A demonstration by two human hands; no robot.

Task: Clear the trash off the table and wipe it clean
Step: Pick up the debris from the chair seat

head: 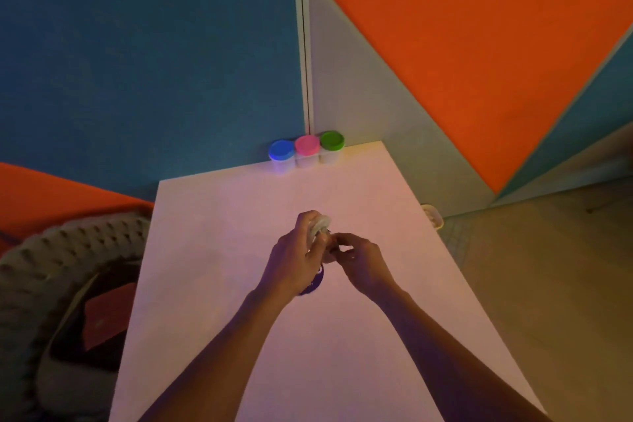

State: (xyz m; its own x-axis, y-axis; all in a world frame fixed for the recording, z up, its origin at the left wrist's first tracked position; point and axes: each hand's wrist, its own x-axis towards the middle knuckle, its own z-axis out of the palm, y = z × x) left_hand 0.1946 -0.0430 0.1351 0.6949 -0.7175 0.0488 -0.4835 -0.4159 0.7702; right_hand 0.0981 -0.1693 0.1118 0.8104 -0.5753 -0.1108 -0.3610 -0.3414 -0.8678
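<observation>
Basically left hand (297, 252) grips crumpled wrappers (319, 225), right hand (359, 259) pinches their edge over the tabletop (212, 250); should bunch tight before binning.

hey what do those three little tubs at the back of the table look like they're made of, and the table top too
The three tubs look like plastic: see-through or frosted bodies with solid blue, pink and green lids, smooth and slightly glossy. The table top looks like white laminate or painted board, with a flat matte surface, no grain and a sharp straight edge. The tinted light makes its exact finish hard to judge.
</observation>
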